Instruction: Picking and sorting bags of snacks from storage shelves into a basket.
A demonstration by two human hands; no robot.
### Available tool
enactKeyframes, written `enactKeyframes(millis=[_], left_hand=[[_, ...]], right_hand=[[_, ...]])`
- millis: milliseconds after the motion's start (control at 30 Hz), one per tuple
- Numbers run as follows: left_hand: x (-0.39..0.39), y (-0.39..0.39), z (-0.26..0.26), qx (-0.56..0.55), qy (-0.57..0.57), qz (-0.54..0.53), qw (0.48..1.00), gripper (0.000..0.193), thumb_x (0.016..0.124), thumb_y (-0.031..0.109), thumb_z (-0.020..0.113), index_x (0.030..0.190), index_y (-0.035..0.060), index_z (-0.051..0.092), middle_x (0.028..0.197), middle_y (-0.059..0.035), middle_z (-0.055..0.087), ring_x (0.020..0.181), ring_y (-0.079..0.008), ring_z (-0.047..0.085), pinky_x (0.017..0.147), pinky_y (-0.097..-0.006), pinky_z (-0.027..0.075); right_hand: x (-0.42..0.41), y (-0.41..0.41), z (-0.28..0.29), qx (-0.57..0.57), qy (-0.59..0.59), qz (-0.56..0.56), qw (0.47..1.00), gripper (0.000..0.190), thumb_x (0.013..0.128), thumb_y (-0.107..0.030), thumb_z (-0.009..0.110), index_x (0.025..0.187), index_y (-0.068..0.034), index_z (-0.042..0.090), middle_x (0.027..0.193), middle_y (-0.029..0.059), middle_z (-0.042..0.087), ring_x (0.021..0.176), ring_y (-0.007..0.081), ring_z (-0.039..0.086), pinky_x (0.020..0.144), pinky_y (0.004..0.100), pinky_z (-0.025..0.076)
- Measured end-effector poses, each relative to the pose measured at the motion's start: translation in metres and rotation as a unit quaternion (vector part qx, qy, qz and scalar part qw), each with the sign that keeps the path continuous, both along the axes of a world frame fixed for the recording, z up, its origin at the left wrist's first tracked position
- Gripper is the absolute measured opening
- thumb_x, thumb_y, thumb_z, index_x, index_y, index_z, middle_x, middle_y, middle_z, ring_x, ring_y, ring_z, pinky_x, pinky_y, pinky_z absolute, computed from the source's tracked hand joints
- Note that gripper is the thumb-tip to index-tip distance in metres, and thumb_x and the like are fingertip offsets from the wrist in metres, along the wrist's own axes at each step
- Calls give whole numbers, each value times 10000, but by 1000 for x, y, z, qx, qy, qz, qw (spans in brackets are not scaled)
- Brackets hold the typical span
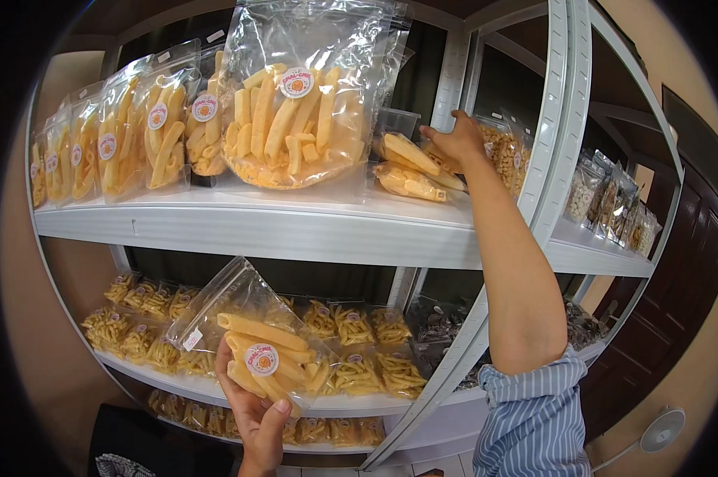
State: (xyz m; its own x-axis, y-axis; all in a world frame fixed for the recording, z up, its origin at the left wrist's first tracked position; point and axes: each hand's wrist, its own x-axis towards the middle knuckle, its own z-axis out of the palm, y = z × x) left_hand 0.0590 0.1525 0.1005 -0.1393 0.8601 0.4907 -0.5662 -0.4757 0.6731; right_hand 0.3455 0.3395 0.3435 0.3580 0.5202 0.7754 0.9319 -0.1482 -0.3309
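My left hand (254, 408) holds a clear zip bag of yellow puffed snack sticks (275, 334) by its lower end, thumb in front. The bag is tilted, with a round label and a small white tag. My right hand (461, 143) reaches onto the upper shelf, over bags of snack sticks (409, 158) lying on their sides. Its thumb is spread, but its fingertips are partly hidden, so its grip is unclear. A clear plastic box (397, 121) stands behind those bags. Left of them, a large upright bag of snack sticks (299, 119) stands at the shelf's front.
More upright snack bags (117, 128) line the upper shelf (263, 229) at left. Small snack bags (350, 325) fill the shelf below. A white metal post (558, 119) rises right of my right hand. A white fan (663, 429) stands at lower right, near a dark door (663, 310).
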Motion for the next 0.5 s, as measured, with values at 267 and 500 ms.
enactKeyframes(millis=[267,500], left_hand=[[-1,4,-6,6,-4,-21,1000,879,656,55,568,1337,81,13,1304,-150,234,1197,-255,292,996,-385,252],[5,4,-3,4,2,0,1000,884,668,158,609,1342,48,49,1290,-148,267,1174,-252,331,979,-360,280]], right_hand=[[-11,-19,2,0,70,1,998,775,525,-395,758,1110,26,475,1119,213,499,1033,306,507,863,334,431],[1,-6,1,107,-7,36,994,391,573,-68,705,941,-5,587,907,170,597,861,271,589,780,325,480]])
